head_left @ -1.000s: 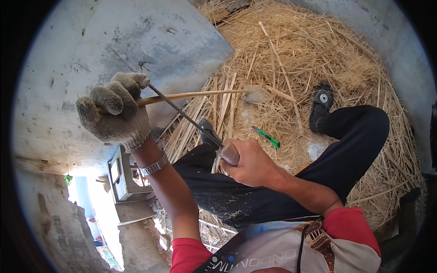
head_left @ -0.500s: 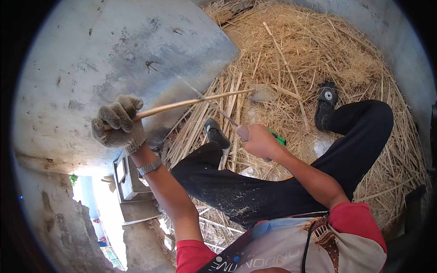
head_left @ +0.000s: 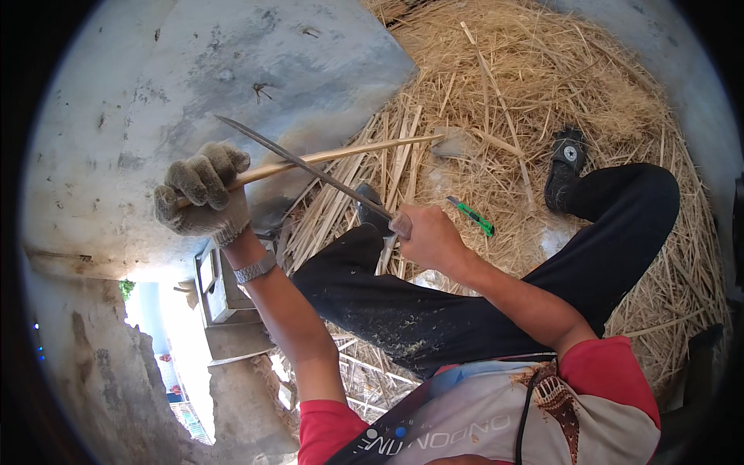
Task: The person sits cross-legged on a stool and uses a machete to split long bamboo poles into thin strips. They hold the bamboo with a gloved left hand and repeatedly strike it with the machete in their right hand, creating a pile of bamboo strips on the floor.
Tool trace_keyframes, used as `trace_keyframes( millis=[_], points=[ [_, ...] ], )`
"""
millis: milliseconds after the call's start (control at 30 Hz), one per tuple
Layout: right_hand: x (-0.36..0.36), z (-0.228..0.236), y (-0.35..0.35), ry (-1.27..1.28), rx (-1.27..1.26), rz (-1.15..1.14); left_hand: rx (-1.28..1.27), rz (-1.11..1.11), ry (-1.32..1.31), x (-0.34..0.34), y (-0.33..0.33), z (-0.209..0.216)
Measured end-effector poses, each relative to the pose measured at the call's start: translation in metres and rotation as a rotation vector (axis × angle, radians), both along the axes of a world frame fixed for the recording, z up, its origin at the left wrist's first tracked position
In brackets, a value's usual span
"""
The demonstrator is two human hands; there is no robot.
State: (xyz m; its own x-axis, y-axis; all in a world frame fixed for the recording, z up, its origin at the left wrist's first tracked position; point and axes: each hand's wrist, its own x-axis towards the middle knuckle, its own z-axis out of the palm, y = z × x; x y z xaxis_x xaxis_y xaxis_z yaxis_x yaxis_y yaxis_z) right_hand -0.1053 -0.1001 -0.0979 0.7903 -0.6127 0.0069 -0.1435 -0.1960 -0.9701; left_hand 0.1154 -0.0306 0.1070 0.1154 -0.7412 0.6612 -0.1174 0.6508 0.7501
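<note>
My left hand (head_left: 204, 191), in a grey-brown knit glove, is closed around the near end of a long, slim wooden or bamboo strip (head_left: 380, 146). The strip slants up to the right, its far end over the straw. In my bare right hand (head_left: 435, 240) is a long narrow knife (head_left: 335, 184), gripped by its wooden handle. Its dark blade points up and left and crosses the strip a little beyond my gloved fingers. Whether blade and strip touch I cannot tell.
Loose straw and shavings (head_left: 604, 108) cover the floor around my outstretched legs. A green box cutter (head_left: 474, 217) lies on them right of my right hand. Split strips (head_left: 395, 155) lie beside my left shoe. A pale stained wall (head_left: 101, 155) stands close on the left.
The knife has slid up and left across the strip, so more blade shows past it. My right hand moved slightly left, uncovering the box cutter. The left hand still grips the strip.
</note>
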Motion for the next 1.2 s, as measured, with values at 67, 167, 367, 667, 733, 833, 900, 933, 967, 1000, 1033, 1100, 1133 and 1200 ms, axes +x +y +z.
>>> trace_keyframes(
  millis=[67,167,367,667,733,833,900,933,967,1000,1033,1100,1133,1200],
  points=[
    [-0.001,0.006,-0.004,0.056,0.003,0.040,-0.007,0.019,-0.001,-0.001,0.001,0.003],
    [0.005,-0.026,-0.026,0.104,-0.129,0.065,0.012,0.045,-0.072,-0.009,-0.009,0.006],
    [-0.008,-0.041,-0.044,0.266,0.097,-0.034,0.007,-0.040,-0.103,-0.018,-0.029,0.014],
    [0.003,-0.026,-0.007,-0.196,0.119,-0.090,0.073,-0.122,-0.134,-0.021,-0.051,0.024],
    [0.009,-0.055,-0.015,-0.070,0.085,-0.127,0.061,-0.072,-0.106,-0.022,-0.051,0.022],
    [0.008,-0.104,-0.037,0.165,0.076,-0.135,0.050,-0.041,-0.042,-0.027,-0.050,0.021],
    [0.011,-0.135,-0.041,0.237,0.126,-0.203,0.022,-0.035,-0.029,-0.029,-0.056,0.019],
    [0.012,-0.130,-0.041,0.228,0.171,-0.219,-0.007,-0.022,-0.046,-0.031,-0.060,0.019],
    [0.013,-0.124,-0.037,0.219,0.216,-0.236,-0.038,-0.010,-0.064,-0.032,-0.063,0.019],
    [0.015,-0.118,-0.033,0.210,0.260,-0.252,-0.027,0.020,-0.046,-0.033,-0.063,0.020],
    [0.013,-0.105,-0.033,0.153,0.216,-0.199,-0.020,0.053,-0.028,-0.034,-0.059,0.022],
    [0.007,-0.074,-0.033,0.042,0.128,-0.088,-0.013,0.098,-0.004,-0.032,-0.058,0.021],
    [0.003,-0.067,-0.030,-0.040,0.135,-0.101,-0.014,0.105,0.005,-0.034,-0.060,0.019],
    [0.002,-0.048,-0.022,-0.226,0.146,-0.110,-0.010,0.086,-0.021,-0.036,-0.062,0.023]
  ],
)
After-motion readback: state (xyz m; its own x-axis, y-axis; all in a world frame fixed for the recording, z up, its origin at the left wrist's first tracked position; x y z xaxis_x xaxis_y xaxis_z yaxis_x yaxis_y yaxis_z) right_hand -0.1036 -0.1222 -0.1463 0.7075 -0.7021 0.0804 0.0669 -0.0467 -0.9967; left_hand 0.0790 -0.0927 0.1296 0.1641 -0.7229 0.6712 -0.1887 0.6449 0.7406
